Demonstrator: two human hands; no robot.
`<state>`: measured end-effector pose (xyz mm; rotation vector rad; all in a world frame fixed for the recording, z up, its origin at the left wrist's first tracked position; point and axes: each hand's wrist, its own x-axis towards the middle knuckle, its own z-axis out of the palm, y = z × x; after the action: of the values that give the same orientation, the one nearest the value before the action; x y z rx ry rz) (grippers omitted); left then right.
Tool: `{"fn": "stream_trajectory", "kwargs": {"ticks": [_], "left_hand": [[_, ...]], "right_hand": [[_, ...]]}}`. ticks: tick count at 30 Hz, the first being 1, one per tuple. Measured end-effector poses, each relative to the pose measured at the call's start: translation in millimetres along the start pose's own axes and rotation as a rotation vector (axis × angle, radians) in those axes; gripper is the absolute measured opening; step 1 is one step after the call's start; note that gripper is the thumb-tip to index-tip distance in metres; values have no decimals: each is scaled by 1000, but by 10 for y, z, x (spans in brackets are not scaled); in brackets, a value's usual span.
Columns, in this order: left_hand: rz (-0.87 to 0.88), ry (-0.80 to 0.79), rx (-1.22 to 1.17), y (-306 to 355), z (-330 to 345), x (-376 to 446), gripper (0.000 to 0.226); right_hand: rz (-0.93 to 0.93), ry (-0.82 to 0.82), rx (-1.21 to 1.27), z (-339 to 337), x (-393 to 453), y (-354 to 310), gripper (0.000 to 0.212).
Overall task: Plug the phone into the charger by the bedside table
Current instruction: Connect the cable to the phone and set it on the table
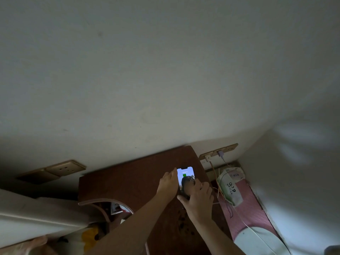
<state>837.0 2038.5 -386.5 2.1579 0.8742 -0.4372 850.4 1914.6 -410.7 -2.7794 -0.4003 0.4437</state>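
Lengthwise, phone lies flat, notch toward wall.

Phone lies on the surface near its right edge, with the wall charger behind and right of it.

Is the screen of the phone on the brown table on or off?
On. The black smartphone shows a bright lit screen with a green block near its top, lying on the dark brown wooden bedside table.

The right hand hides the phone's lower end, so any cable joint cannot be seen.
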Motion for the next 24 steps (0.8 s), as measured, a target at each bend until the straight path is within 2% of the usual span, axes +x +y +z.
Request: {"fn": "stream_trajectory", "kwargs": {"ticks": [3,7,20,24], "left_hand": [[-69,20,-254,-17,10,25,47],[-103,18,-392,-50,23,31,47],[-257,-24,-586,-23,21,13,43],[-272,-38,-601,9,-20,-55,42]], "right_hand": [[-7,13,12,-21,7,-5,93],[20,-10,71,-55,35,-7,92],[95,13,47,36,13,-130,83],[118,-40,52,-29,13,-126,82]]}}
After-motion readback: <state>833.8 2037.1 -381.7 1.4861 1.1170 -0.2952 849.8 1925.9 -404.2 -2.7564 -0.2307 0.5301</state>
